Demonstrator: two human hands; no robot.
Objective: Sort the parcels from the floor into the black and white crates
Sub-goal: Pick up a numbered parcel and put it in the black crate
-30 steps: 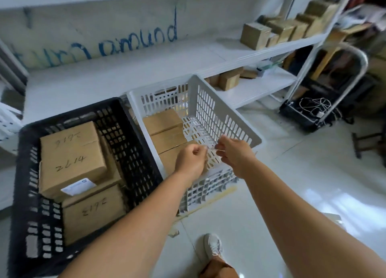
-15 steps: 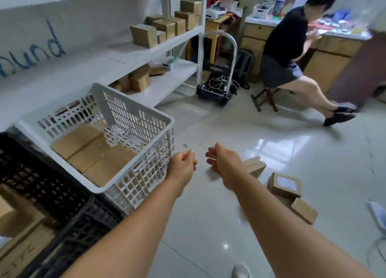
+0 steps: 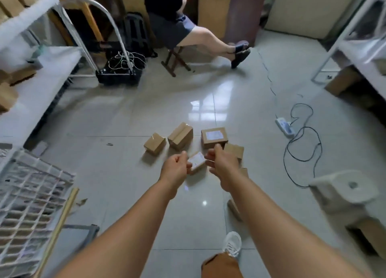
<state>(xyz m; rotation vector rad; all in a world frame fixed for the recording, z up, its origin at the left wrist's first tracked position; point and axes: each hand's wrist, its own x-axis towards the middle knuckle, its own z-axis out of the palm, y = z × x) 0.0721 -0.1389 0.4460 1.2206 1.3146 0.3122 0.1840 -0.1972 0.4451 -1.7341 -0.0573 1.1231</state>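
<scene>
Several brown cardboard parcels lie on the tiled floor ahead: a small parcel (image 3: 154, 143), a taller parcel (image 3: 180, 135), a parcel with a white label (image 3: 214, 137) and another parcel (image 3: 235, 150) behind my right hand. A small labelled parcel (image 3: 197, 161) lies between my hands. My left hand (image 3: 175, 170) and my right hand (image 3: 221, 165) hover above it with loosely curled fingers, and neither holds anything. One corner of the white crate (image 3: 31, 194) shows at the lower left. The black crate is out of view.
A person sits on a stool (image 3: 174, 58) at the back. Near them stands a hand trolley (image 3: 119, 73). A power strip with a black cable (image 3: 286, 127) lies on the right. A white stool (image 3: 344, 190) is near right. White shelves (image 3: 37, 94) run along the left.
My view has swung from the crates to the right and down onto the floor parcels. Both hands came away from the white crate and now hang over the small labelled parcel.
</scene>
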